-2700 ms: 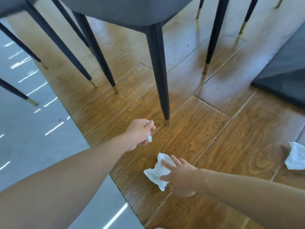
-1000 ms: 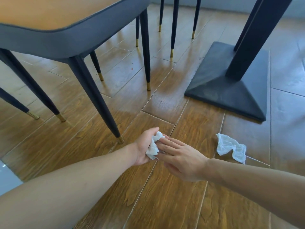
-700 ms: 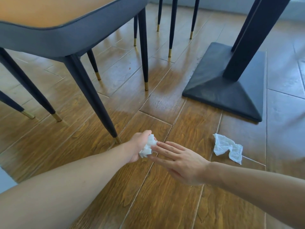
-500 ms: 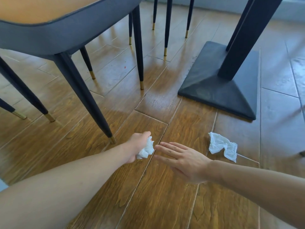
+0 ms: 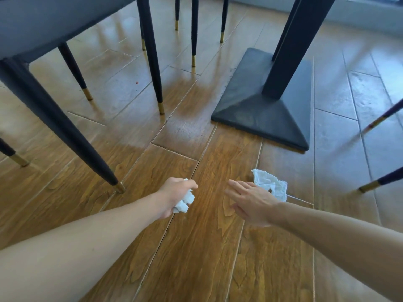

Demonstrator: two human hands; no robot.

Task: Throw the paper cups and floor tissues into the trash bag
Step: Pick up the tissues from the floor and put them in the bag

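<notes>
Crouching over the glossy brown wood-plank floor (image 5: 196,247), I keep my left hand (image 5: 174,198) curled tight around a wad of crumpled white tissue (image 5: 185,202), near the brass-tipped foot of a dark tapered chair leg (image 5: 65,131). To its right, my right hand (image 5: 250,202) hovers flat, fingers spread and empty, just beside a loose crumpled white tissue (image 5: 271,186) lying on the boards short of the black pyramid-shaped table base (image 5: 261,112). The best move, I judge, is to slide right, pinch the tissue at its bunched middle and lift it clear. No cups or trash bag show.
</notes>
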